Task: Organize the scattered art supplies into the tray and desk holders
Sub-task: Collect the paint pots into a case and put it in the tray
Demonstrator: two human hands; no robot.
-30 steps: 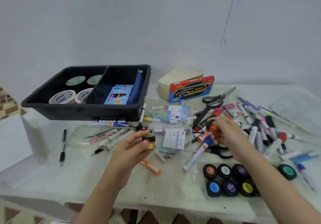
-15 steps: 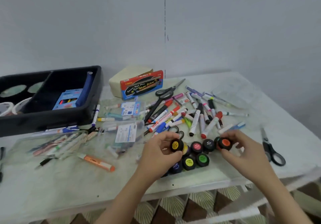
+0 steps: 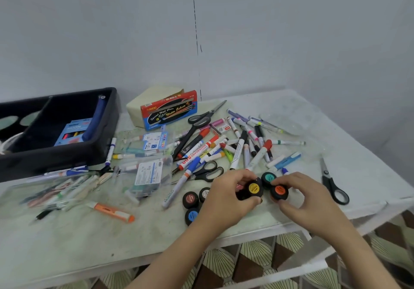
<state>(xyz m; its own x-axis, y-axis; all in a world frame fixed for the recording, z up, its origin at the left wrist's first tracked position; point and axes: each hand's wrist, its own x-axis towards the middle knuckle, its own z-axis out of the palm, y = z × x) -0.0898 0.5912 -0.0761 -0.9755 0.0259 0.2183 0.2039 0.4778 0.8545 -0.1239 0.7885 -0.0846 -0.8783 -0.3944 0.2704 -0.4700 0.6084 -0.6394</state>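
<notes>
My left hand [image 3: 226, 199] grips a small black paint pot with a yellow lid label [image 3: 253, 189], held just above the table. My right hand [image 3: 307, 201] pinches a like pot with an orange label [image 3: 279, 191], right beside the yellow one. A teal-labelled pot [image 3: 268, 177] sits just behind them. Three more pots lie left of my left hand: red [image 3: 190, 199], white [image 3: 204, 194] and blue [image 3: 192, 216]. The black divided tray [image 3: 56, 156] stands at the far left, holding a blue pencil box [image 3: 72, 131] and tape rolls.
A heap of markers [image 3: 224, 147] and black scissors [image 3: 197, 120] fills the table's middle. A red-and-blue watercolour box [image 3: 169, 112] leans on a cream block. Clear marker cases [image 3: 145, 174], an orange highlighter [image 3: 114, 211] and a second pair of scissors [image 3: 333, 185] near the right edge.
The view has swung right, then partly back. Both hands carried the yellow and orange pots down over the group of pots and now hold them side by side, close together.
</notes>
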